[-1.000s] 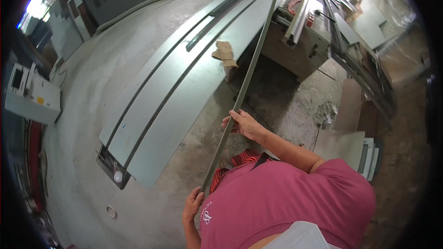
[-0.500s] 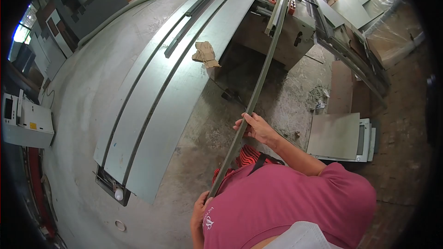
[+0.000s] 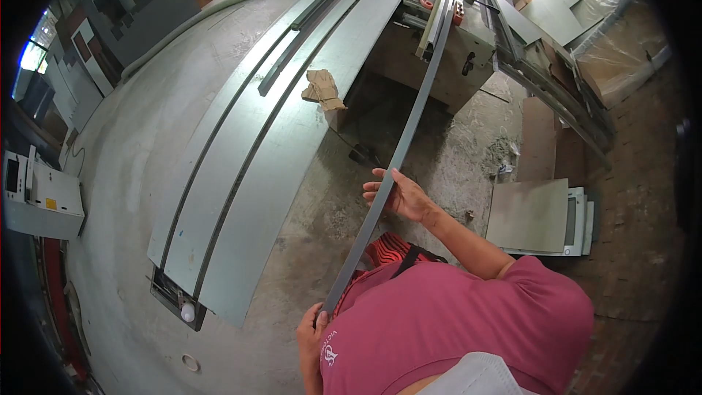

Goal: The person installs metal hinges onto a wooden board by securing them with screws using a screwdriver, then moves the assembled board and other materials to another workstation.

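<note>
A long, narrow grey strip [image 3: 411, 126] slants from my waist up toward the machine at the top of the view. My right hand [image 3: 406, 199] grips it partway along, thumb over the near edge and fingers reaching past the far side. At the strip's lower end, close to my shirt, my left hand [image 3: 311, 329] is closed around it, its fingers partly hidden. The wide grey face of the strip is turned up toward me. Its far end lies by other long strips [image 3: 433, 25] on the machine.
To the left stretches a long slotted metal table [image 3: 241, 197], bearing a crumpled brown paper piece [image 3: 324, 90] and dark strips [image 3: 300, 40]. Flat panels [image 3: 528, 216] lean at the right beside a dark metal frame [image 3: 556, 99]. A ring [image 3: 191, 363] lies on the floor.
The strip has turned about its length, from a narrow brownish edge to its wider grey face. My two hands have shifted slightly left, and the right hand's fingers have loosened outward.
</note>
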`<state>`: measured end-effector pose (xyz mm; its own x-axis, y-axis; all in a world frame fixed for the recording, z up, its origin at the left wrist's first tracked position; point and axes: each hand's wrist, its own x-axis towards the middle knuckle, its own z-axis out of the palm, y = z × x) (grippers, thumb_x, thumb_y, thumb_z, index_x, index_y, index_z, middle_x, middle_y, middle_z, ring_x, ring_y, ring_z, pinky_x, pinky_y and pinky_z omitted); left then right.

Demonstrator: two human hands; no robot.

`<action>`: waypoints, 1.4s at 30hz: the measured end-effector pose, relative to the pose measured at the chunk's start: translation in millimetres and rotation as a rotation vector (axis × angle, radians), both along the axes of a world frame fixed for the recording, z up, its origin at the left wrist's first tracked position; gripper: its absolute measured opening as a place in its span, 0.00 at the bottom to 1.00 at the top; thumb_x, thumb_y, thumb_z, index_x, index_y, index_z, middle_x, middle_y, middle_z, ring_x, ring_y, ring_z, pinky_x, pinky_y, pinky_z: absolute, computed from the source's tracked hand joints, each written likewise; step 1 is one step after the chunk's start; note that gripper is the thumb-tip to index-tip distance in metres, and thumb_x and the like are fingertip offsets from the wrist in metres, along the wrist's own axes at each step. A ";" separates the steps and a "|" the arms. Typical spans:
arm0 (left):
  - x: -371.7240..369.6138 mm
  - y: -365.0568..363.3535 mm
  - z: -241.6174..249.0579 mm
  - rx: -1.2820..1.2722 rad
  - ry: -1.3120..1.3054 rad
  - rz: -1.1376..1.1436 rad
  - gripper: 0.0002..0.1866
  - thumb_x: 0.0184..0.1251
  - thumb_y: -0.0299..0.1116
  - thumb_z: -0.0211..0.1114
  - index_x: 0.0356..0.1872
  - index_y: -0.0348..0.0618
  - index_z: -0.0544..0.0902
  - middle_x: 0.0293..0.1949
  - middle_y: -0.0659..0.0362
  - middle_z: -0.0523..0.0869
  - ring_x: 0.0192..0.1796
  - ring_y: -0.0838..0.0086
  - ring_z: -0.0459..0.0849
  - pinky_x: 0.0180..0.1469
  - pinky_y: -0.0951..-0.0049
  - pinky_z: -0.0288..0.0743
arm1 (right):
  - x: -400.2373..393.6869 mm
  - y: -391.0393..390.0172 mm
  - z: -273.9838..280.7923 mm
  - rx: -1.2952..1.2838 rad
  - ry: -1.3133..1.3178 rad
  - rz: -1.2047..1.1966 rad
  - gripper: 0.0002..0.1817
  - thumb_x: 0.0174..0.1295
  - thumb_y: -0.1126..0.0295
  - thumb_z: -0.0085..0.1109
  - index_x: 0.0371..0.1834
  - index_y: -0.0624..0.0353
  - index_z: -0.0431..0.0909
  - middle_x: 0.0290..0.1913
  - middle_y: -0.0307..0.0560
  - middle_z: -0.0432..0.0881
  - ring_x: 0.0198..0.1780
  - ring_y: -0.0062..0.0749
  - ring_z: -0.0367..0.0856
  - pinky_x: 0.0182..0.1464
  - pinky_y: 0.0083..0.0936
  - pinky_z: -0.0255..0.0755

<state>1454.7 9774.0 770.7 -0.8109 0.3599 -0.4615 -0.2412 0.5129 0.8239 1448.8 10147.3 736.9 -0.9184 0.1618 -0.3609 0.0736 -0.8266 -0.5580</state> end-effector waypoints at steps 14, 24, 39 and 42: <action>1.4 15.3 12.1 0.009 -0.155 -0.066 0.15 0.57 0.36 0.68 0.39 0.36 0.80 0.29 0.57 0.82 0.31 0.78 0.77 0.36 0.76 0.72 | 24.0 -8.5 -5.1 0.149 -0.121 -0.101 0.30 0.67 0.41 0.38 0.62 0.52 0.60 0.57 0.49 0.72 0.57 0.38 0.73 0.54 0.34 0.70; -8.3 24.4 9.2 0.073 -0.359 -0.111 0.12 0.62 0.33 0.65 0.40 0.34 0.79 0.25 0.64 0.80 0.29 0.84 0.75 0.31 0.81 0.70 | 22.3 -24.6 71.9 2.287 0.339 0.402 0.33 0.48 0.51 0.66 0.58 0.44 0.68 0.60 0.45 0.66 0.68 0.40 0.56 0.69 0.48 0.46; 9.0 7.8 -10.0 0.211 -0.402 -0.033 0.11 0.63 0.33 0.64 0.39 0.34 0.79 0.26 0.65 0.79 0.28 0.85 0.73 0.31 0.82 0.68 | 20.9 -30.0 42.9 2.313 0.553 0.633 0.23 0.45 0.56 0.68 0.44 0.41 0.71 0.39 0.36 0.70 0.48 0.31 0.72 0.65 0.48 0.53; -3.6 23.4 -0.1 0.193 -0.322 -0.071 0.11 0.63 0.33 0.63 0.39 0.35 0.79 0.25 0.65 0.78 0.28 0.85 0.72 0.30 0.81 0.67 | 15.5 -19.1 40.1 2.325 0.542 0.601 0.22 0.45 0.56 0.68 0.44 0.42 0.73 0.40 0.37 0.72 0.50 0.32 0.72 0.66 0.48 0.53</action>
